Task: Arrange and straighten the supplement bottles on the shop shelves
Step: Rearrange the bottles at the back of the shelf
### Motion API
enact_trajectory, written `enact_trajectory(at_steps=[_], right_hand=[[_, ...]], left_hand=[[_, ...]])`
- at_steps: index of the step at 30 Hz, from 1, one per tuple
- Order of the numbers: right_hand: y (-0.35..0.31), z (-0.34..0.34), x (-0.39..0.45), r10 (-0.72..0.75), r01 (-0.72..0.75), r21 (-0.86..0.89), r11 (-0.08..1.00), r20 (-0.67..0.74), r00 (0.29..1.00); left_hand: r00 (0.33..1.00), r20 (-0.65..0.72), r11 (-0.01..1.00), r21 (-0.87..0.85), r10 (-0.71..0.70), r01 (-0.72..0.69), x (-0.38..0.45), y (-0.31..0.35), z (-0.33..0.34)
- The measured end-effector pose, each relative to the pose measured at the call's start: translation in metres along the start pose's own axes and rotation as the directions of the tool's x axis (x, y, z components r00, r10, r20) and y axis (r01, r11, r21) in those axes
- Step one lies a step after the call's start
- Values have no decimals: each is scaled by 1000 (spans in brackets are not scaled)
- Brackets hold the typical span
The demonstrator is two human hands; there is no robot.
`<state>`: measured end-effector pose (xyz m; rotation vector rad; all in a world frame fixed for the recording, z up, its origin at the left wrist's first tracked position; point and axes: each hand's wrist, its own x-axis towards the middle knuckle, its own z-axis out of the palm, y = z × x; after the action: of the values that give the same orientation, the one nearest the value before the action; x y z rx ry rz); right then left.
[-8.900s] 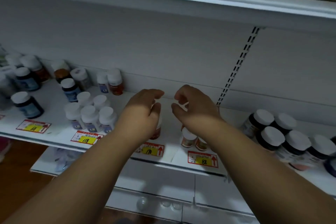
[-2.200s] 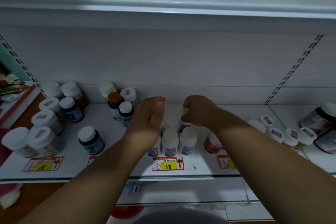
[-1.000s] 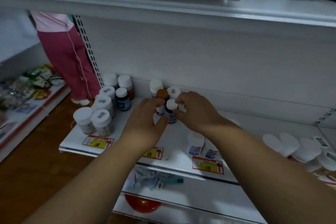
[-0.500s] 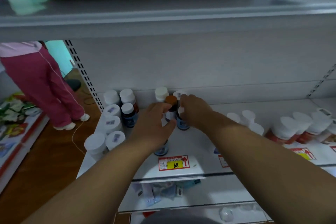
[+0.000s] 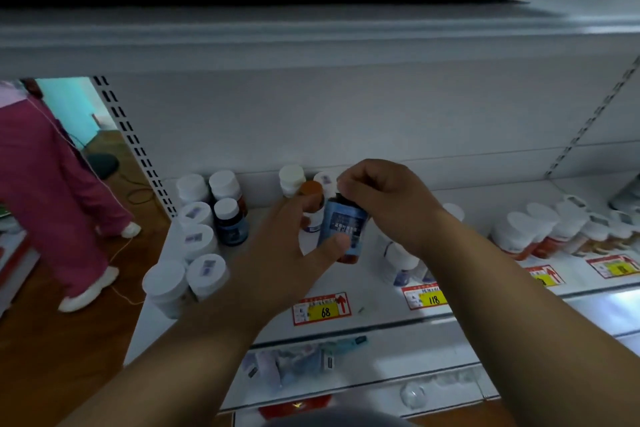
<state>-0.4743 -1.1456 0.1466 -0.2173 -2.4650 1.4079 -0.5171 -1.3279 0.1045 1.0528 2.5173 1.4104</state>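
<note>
Left end of the shelf (image 5: pixel 263 319): a cluster of white-capped bottles (image 5: pixel 201 246) stands upright, one dark bottle (image 5: pixel 230 222) among them. Centre: the left hand (image 5: pixel 287 253) cradles the blue-labelled bottle (image 5: pixel 343 229) from below, thumb curled against its lower front; the right hand (image 5: pixel 384 199) pinches its top (cap hidden under the fingers). The bottle is lifted clear of the shelf, in front of an orange-capped bottle (image 5: pixel 311 198). Right: further white-capped bottles (image 5: pixel 540 229) stand behind the price tags (image 5: pixel 424 296). Step in hand, as judged: repositioning one bottle. The next move calls for setting it down upright, label forward, in line with its neighbours without toppling them.
</note>
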Motion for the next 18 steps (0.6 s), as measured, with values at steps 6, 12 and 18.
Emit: enact_trajectory(at_steps=[6, 12, 18], right_hand=[[8, 1, -7, -22, 37, -129, 991, 118, 993], [33, 14, -12, -158, 222, -337, 915, 207, 966], [57, 37, -11, -149, 292, -455, 841, 324, 934]], left_hand=[[994, -79, 997, 38, -71, 75, -26, 2, 6], [938, -288, 966, 112, -195, 235, -66, -6, 23], [913, -324, 942, 139, -249, 306, -89, -14, 44]])
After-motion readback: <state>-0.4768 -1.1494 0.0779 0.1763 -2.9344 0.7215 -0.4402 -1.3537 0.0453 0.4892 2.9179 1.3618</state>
